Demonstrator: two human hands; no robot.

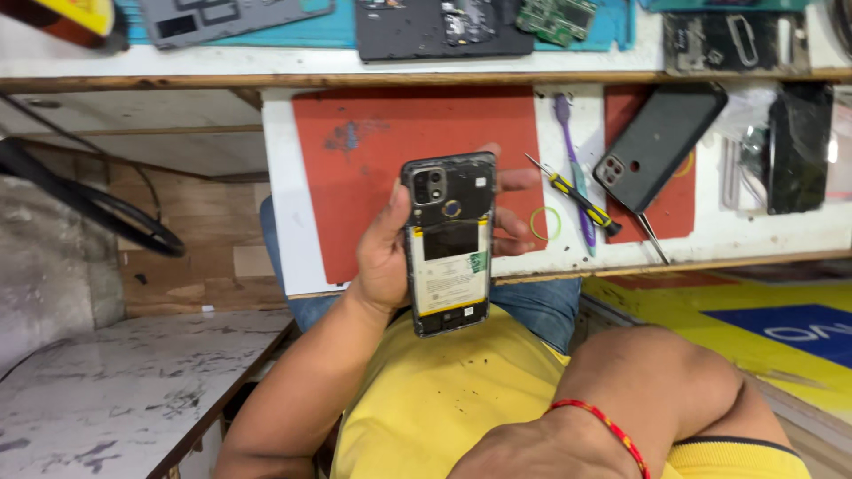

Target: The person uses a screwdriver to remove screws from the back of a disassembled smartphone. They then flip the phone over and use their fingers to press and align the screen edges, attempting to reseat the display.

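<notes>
At the far left a dark cable [106, 208] loops in front of wooden panels, and below it lies a white marbled surface [124, 381] with dark streaks. Further right, the left hand [390, 253] rises from a bare forearm and is clasped around an opened phone [450, 241], thumb along its left side and fingertips [515, 182] curling round its right side. The phone has its back cover off, showing the camera block near its top, a white battery with a yellow edge and a small green label in the middle. It is held upright above the person's lap, in front of the front edge of the white workbench [284, 222], over the red mat [355, 177] that covers the bench's left part. Right of the phone, a small green ring [546, 223] lies near the bench's front edge, beside a yellow-and-black screwdriver [572, 197] that crosses a purple toothbrush [572, 164]. Further right a black phone back cover [658, 146] rests tilted on a second red mat [674, 208], with metal tweezers [652, 237] just below it near the front edge. At the bench's right edge sits a dark screen panel [799, 146]. In the lower right, the right arm wears a red thread bracelet [603, 426]; the right hand is cut off by the bottom edge, so its grip cannot be told.
</notes>
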